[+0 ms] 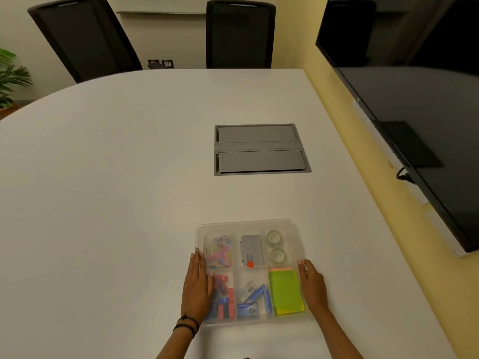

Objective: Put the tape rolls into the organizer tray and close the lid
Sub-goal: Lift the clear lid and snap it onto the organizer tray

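Observation:
A clear plastic organizer tray lies on the white table near its front edge, with a see-through lid lying flat over it. Two clear tape rolls lie one behind the other in the tray's back right compartment, under the lid. My left hand rests flat along the tray's left edge, fingers extended and together, thumb over the lid. My right hand lies against the tray's right edge, fingers extended. Neither hand grips anything.
Other compartments hold coloured paper clips, a grey box, binder clips, a blue stapler and green sticky notes. A grey cable hatch sits mid-table. Two black chairs stand behind; a dark screen hangs at right.

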A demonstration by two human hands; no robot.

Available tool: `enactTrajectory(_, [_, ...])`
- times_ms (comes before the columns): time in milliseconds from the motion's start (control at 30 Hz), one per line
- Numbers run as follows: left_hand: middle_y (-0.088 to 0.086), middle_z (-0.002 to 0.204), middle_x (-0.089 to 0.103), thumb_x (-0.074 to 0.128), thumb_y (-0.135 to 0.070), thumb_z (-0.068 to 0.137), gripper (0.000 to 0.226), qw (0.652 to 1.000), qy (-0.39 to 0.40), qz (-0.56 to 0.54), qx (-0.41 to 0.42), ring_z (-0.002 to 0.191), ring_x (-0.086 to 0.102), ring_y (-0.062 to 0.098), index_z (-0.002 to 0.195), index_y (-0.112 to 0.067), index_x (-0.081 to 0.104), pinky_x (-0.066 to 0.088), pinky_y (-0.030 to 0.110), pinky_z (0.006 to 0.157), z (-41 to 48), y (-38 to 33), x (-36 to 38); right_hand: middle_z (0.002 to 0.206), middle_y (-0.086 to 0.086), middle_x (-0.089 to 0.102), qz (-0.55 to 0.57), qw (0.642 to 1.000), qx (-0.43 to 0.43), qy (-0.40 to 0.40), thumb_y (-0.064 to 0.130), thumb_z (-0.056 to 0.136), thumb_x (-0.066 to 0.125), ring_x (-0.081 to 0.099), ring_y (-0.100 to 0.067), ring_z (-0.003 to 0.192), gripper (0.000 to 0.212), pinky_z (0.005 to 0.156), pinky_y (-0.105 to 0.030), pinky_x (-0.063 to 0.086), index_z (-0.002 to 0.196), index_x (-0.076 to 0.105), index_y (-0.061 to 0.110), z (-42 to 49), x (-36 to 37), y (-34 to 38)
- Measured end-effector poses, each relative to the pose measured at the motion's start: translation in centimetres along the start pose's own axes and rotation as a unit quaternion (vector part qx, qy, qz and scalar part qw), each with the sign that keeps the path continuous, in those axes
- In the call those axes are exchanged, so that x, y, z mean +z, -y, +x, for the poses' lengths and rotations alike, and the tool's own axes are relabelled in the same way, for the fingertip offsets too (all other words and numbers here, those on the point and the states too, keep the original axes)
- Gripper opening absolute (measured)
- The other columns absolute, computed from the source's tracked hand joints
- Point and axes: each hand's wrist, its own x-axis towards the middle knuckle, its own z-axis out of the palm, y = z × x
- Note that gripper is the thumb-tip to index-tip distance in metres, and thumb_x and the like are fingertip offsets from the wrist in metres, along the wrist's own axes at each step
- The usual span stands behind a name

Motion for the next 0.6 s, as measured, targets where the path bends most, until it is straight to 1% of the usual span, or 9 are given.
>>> enactTrajectory(133, [-0.003,0.152,-0.001,0.041,-0.026,0.097,0.065,1.0,-0.004,0.024,0.002,0.142,0.003,0.015,0.143,-0.015,-0.004,0.012,0.034,0.115,0.1,0.2,0.2,0.081,-0.021,0.068,0.001,1.0,-0.007,-0.006,0.029,0.098,0.042,0.064,-0.039,0.078,0.029,0.07,-0.042,0.051,0.099,0.06,0.006,-0.3,0.0,0.2])
enactTrajectory(267, [-0.003,0.153,0.0,0.036,-0.032,0.096,0.064,0.999,-0.007,0.034,-0.001,0.142,0.002,0.014,0.143,-0.016,-0.005,0.011,0.034,0.115,0.1,0.2,0.3,0.084,-0.021,0.07,-0.013,1.0,-0.014,-0.014,0.029,0.099,0.042,0.065,-0.038,0.08,0.031,0.07,-0.041,0.051,0.104,0.06,0.006,-0.4,-0.1,0.2])
enactTrajectory(333, [-0.003,0.153,0.0,0.033,-0.035,0.096,0.063,0.999,-0.008,0.036,-0.001,0.143,0.002,0.015,0.143,-0.017,-0.006,0.011,0.034,0.116,0.1,0.3,0.3,0.091,-0.021,0.07,-0.03,0.999,-0.02,-0.022,0.028,0.099,0.041,0.065,-0.038,0.085,0.03,0.073,-0.042,0.053,0.111,0.059,0.006,-0.6,-0.2,0.5])
enactTrajectory(400, [-0.003,0.153,0.0,0.033,-0.035,0.096,0.063,0.999,-0.005,0.042,0.001,0.144,0.005,0.018,0.143,-0.017,-0.007,0.011,0.035,0.116,0.1,0.4,0.4,0.107,-0.018,0.068,-0.047,0.998,-0.035,-0.031,0.023,0.099,0.042,0.064,-0.037,0.097,0.03,0.079,-0.043,0.054,0.122,0.053,0.008,-0.7,-0.1,0.8])
enactTrajectory(467, [-0.002,0.153,0.001,0.029,-0.037,0.099,0.06,0.998,0.001,0.055,-0.004,0.144,0.006,0.02,0.142,-0.017,-0.007,0.008,0.039,0.117,0.2,0.5,0.5,0.12,-0.019,0.06,-0.089,0.992,-0.075,-0.053,0.012,0.097,0.046,0.059,-0.037,0.109,0.034,0.087,-0.045,0.053,0.13,0.048,0.005,-0.7,0.0,1.2])
enactTrajectory(500, [-0.001,0.154,0.002,0.022,-0.042,0.099,0.058,0.997,0.003,0.078,-0.006,0.144,0.004,0.019,0.143,-0.016,-0.006,0.005,0.042,0.118,0.2,0.5,0.4,0.123,-0.021,0.058,-0.123,0.985,-0.107,-0.062,0.007,0.095,0.048,0.057,-0.038,0.112,0.036,0.091,-0.046,0.052,0.13,0.048,0.002,-0.7,0.2,1.3])
enactTrajectory(533, [0.001,0.155,0.005,0.012,-0.047,0.096,0.059,0.994,0.003,0.111,-0.008,0.144,0.002,0.017,0.144,-0.014,-0.002,0.001,0.045,0.117,0.3,0.4,0.3,0.126,-0.023,0.057,-0.157,0.975,-0.142,-0.066,0.008,0.095,0.047,0.056,-0.04,0.114,0.035,0.094,-0.048,0.05,0.129,0.049,0.0,-0.8,0.4,1.5])
enactTrajectory(567, [0.003,0.155,0.008,0.001,-0.051,0.093,0.064,0.989,-0.001,0.148,-0.006,0.143,-0.003,0.015,0.145,-0.012,0.004,-0.003,0.047,0.117,0.4,0.2,0.1,0.129,-0.024,0.056,-0.193,0.963,-0.176,-0.061,0.016,0.098,0.04,0.055,-0.041,0.117,0.037,0.099,-0.049,0.047,0.129,0.051,-0.001,-1.1,0.6,1.8])
enactTrajectory(600, [0.004,0.154,0.011,-0.005,-0.052,0.092,0.069,0.985,-0.009,0.174,0.0,0.143,-0.01,0.012,0.145,-0.011,0.01,-0.007,0.049,0.117,0.6,-0.1,0.0,0.133,-0.024,0.055,-0.229,0.951,-0.203,-0.049,0.027,0.1,0.028,0.053,-0.04,0.122,0.046,0.105,-0.05,0.041,0.129,0.052,0.001,-1.4,0.7,2.2])
